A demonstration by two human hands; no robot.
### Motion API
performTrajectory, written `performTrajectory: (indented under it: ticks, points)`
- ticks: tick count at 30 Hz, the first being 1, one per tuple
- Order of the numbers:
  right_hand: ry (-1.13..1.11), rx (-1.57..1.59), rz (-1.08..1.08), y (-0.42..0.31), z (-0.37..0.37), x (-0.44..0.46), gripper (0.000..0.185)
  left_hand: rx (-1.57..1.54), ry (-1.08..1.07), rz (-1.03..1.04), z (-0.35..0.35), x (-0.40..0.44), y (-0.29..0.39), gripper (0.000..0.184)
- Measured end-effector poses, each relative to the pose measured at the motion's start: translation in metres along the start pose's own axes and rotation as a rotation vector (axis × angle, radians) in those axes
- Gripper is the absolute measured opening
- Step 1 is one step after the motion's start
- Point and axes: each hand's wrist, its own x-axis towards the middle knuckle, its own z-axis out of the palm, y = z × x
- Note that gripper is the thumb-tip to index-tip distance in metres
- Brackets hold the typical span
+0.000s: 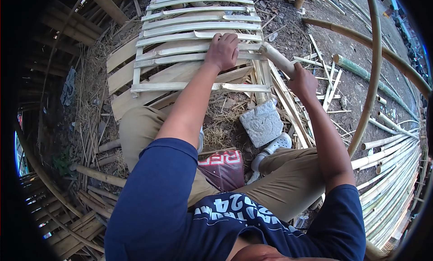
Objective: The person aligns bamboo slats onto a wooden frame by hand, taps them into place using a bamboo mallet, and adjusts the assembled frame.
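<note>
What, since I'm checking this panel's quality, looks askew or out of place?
The spacing on the slatted panel looks uneven: its nearest slat sits apart, leaving a wider gap than the others. Pale strips also lie scattered at odd angles to the panel's right, perhaps just offcuts.

On the maroon cloth (223, 176), pale letters (219, 159) along the upper edge read "RE" — then blur; the navy shirt (212, 236) shows "24" — its other lettering (257, 216) unclear.

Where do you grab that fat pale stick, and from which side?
Probably grip the stick by its near end, from the right, as the right hand does: it's round and long, and its far end points toward the slatted frame.
</note>
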Motion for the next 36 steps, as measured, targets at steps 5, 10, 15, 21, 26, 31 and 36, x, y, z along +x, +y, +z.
performTrajectory:
  ticks: [5, 10, 15, 21, 26, 31, 36]
  points:
    - [0.031, 0.004, -0.023, -0.01, -0.003, 0.006, 0.028, 0.029, 0.111, -0.097, 0.005, -0.003, 0.0, 0.011]
    - [0.033, 0.017, -0.025, -0.011, -0.002, 0.01, 0.03, 0.069, 0.26, -0.143, 0.014, -0.005, -0.004, 0.008]
    - [0.027, 0.022, 0.015, -0.015, -0.01, 0.008, 0.026, 0.128, 0.266, -0.126, 0.009, -0.005, -0.004, 0.007]
    - [-0.016, 0.002, 0.135, -0.008, -0.014, 0.011, 0.032, 0.103, 0.218, -0.141, 0.007, -0.004, -0.003, 0.015]
    - [-0.014, 0.009, 0.149, -0.005, -0.019, 0.007, 0.037, 0.092, 0.264, -0.124, 0.011, -0.004, -0.004, 0.012]
    - [-0.157, 0.067, 0.315, -0.023, -0.042, 0.005, 0.045, 0.042, 0.231, -0.15, 0.015, -0.004, -0.006, 0.014]
    - [-0.133, 0.203, 0.389, -0.029, -0.043, 0.0, 0.058, 0.071, 0.146, -0.188, 0.009, -0.004, -0.003, 0.014]
